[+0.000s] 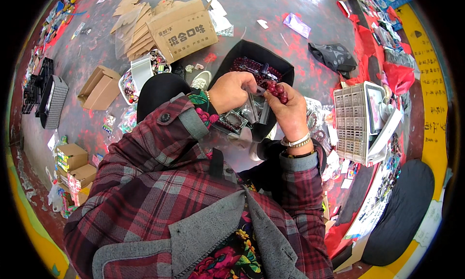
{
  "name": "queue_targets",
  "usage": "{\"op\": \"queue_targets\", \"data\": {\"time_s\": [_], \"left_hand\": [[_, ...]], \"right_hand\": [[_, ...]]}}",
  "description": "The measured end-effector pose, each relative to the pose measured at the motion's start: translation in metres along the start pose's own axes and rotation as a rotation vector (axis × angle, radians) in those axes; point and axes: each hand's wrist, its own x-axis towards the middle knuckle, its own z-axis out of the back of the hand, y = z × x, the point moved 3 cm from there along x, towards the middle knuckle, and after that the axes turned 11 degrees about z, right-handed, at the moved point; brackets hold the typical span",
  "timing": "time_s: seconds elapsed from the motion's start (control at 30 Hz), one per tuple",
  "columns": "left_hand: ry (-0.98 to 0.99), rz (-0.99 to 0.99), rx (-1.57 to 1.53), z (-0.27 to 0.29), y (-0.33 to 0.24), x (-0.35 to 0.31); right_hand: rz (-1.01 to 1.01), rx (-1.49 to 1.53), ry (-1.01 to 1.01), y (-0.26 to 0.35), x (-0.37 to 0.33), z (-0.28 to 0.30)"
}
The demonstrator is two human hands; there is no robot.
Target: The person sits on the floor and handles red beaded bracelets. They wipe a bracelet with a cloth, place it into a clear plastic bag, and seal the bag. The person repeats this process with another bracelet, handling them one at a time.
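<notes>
My right hand is closed on a string of dark red round beads, its fingers bent round it. To the left, my left hand pinches the upper edge of a clear plastic bag, close beside the beads. The bag hangs over a black open box between my knees. More dark red beads and shiny clear wrapping lie inside the box. Below my left wrist, clear packets with beaded bracelets are heaped; my hands partly hide the box's contents.
A tall brown carton and flattened cardboard lie ahead on the left. White tubs of small goods stand by my left knee. A beige plastic crate is at the right, near a black bag. A small open carton sits left.
</notes>
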Motion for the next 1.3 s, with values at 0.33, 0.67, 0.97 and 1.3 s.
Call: {"op": "queue_targets", "data": {"time_s": [0.33,0.67,0.97,1.3], "left_hand": [[0.007,-0.117,0.204,-0.003,0.005,0.002],[0.019,-0.103,0.254,-0.007,0.006,0.000],[-0.162,-0.138,0.660,-0.003,0.006,0.001],[-0.224,-0.127,0.819,-0.005,0.011,0.001]], "right_hand": [[-0.025,-0.004,0.013,-0.006,-0.001,0.006],[0.039,-0.146,0.010,-0.007,0.000,0.009],[-0.144,0.027,-0.012,-0.015,0.000,0.021],[-0.365,0.461,0.356,-0.008,-0.009,0.014]]}}
